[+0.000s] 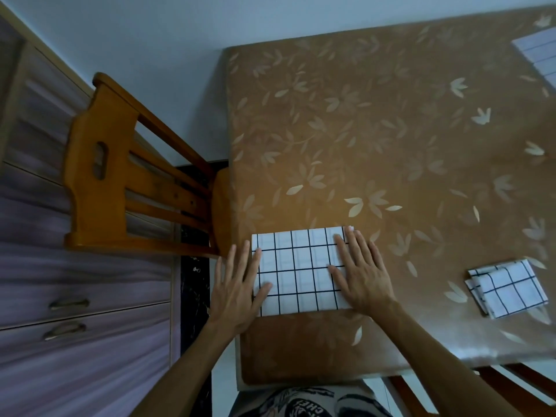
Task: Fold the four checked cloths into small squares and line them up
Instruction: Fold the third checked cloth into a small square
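Head view: the cloth (301,272) lies flat at the near edge of the counter (361,130), long axis running left to right. The left hand (237,284) rests on its left end and the right hand (361,272) on its right end. The fingers (343,248) are straight, slightly spread, and grip nothing. The next fold likely carries one short end across.

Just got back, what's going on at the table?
A person works on a checked cloth, folded to a rectangle, at the near left corner of the table. The left hand presses its left edge and the right hand its right side. A small folded cloth lies to the right; a third cloth shows at the far right, cut off.
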The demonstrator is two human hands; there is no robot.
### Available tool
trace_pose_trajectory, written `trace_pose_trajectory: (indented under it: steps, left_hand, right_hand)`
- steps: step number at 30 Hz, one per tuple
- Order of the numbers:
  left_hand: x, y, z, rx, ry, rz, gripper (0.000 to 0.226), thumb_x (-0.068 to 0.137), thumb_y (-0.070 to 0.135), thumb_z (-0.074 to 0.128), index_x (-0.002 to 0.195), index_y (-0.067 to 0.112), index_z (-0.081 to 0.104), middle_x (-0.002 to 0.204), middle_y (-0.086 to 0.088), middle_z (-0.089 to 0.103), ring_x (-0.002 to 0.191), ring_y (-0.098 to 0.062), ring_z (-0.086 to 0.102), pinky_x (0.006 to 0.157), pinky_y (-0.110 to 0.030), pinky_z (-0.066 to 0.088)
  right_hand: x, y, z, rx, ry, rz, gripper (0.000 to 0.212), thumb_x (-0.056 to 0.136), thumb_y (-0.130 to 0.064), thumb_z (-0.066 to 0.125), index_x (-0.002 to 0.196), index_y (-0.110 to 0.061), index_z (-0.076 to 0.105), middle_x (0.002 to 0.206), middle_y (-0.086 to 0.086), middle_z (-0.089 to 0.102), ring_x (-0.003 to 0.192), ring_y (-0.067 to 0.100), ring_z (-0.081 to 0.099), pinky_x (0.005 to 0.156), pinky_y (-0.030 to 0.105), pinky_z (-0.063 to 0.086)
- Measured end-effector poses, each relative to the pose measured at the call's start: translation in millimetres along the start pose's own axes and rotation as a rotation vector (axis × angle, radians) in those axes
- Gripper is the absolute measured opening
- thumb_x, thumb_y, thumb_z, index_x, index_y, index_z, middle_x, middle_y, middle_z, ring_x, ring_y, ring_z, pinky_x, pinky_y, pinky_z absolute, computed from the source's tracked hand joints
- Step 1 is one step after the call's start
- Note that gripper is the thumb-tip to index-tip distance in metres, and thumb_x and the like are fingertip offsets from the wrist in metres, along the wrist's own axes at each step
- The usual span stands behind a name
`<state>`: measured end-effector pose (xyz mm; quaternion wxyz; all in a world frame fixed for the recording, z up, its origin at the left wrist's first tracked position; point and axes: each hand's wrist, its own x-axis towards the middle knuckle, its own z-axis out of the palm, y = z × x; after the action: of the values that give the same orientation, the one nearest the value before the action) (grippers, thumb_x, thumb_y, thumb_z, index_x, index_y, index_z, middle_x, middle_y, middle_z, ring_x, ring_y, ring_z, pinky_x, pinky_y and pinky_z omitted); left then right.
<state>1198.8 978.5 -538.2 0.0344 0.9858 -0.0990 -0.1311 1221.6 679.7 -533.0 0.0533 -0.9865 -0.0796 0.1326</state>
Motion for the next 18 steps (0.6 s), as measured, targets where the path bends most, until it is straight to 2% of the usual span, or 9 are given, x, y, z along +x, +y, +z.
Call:
trace_pose_trajectory:
  steps: [4, 7, 9, 10, 12, 14, 18]
  left_hand:
    - [-0.9, 2.3, -9.0, -0.019, 0.029, 0.014, 0.071, 0.103, 0.057, 0.022, 0.159, 0.017, 0.006, 0.167, -0.01, -0.003, 0.154, -0.029, -0.002, 0.123, -0.051, 0.006]
    - [-6.5, 17.2, -15.2, -0.109, 0.155, 0.162, 0.056, 0.103, 0.041, 0.035, 0.151, 0.012, 0.037, 0.162, -0.015, 0.025, 0.15, -0.031, 0.021, 0.121, -0.05, 0.023]
    - [-14.0, 28.4, -13.8, -0.197, 0.206, 0.324, 0.044, 0.099, 0.04, 0.049, 0.132, 0.014, 0.059, 0.147, -0.013, 0.047, 0.138, -0.029, 0.041, 0.113, -0.047, 0.039]
    - [-18.0, 31.8, -11.2, -0.223, 0.206, 0.383, 0.038, 0.096, 0.041, 0.055, 0.122, 0.016, 0.065, 0.138, -0.011, 0.054, 0.13, -0.026, 0.048, 0.106, -0.045, 0.045]
    - [-24.3, 33.7, -5.3, -0.232, 0.207, 0.443, 0.027, 0.092, 0.04, 0.062, 0.105, 0.017, 0.066, 0.121, -0.007, 0.06, 0.114, -0.022, 0.055, 0.094, -0.039, 0.051]
    - [-25.6, 32.9, -1.7, -0.215, 0.226, 0.451, 0.019, 0.091, 0.034, 0.065, 0.098, 0.017, 0.066, 0.111, -0.004, 0.06, 0.104, -0.019, 0.056, 0.089, -0.034, 0.052]
    - [-24.1, 37.0, -4.9, -0.153, 0.269, 0.423, 0.011, 0.089, 0.023, 0.072, 0.097, 0.017, 0.067, 0.105, -0.002, 0.06, 0.099, -0.018, 0.058, 0.084, -0.03, 0.053]
  right_hand:
    - [3.2, -4.7, -9.5, 0.026, -0.042, 0.017, 0.076, 0.094, -0.061, 0.008, 0.156, -0.018, 0.006, 0.163, 0.007, -0.003, 0.151, 0.024, 0.002, 0.122, 0.043, 0.004]
    - [5.0, -9.3, -23.3, 0.139, -0.039, 0.02, 0.076, 0.092, -0.061, 0.01, 0.156, -0.021, 0.009, 0.163, 0.005, -0.003, 0.151, 0.023, -0.001, 0.12, 0.041, 0.002]
    - [1.2, -10.9, -31.6, 0.225, 0.015, 0.017, 0.067, 0.096, -0.057, 0.02, 0.154, -0.023, 0.022, 0.163, 0.003, 0.006, 0.151, 0.023, 0.005, 0.12, 0.043, 0.01]
    - [-2.7, -12.1, -34.2, 0.253, 0.035, -0.001, 0.062, 0.097, -0.054, 0.024, 0.151, -0.024, 0.03, 0.163, 0.002, 0.014, 0.15, 0.024, 0.011, 0.12, 0.046, 0.015]
    - [-14.8, -15.9, -35.2, 0.274, 0.039, -0.074, 0.053, 0.097, -0.049, 0.03, 0.141, -0.024, 0.047, 0.157, 0.001, 0.033, 0.146, 0.023, 0.025, 0.116, 0.05, 0.028]
    - [-31.2, -19.5, -30.7, 0.275, 0.047, -0.161, 0.046, 0.092, -0.044, 0.04, 0.13, -0.023, 0.058, 0.148, 0.0, 0.048, 0.138, 0.022, 0.039, 0.11, 0.05, 0.037]
    - [-62.4, -21.8, -11.4, 0.231, 0.087, -0.258, 0.044, 0.084, -0.038, 0.064, 0.125, -0.021, 0.063, 0.138, 0.0, 0.057, 0.128, 0.022, 0.049, 0.103, 0.042, 0.042]
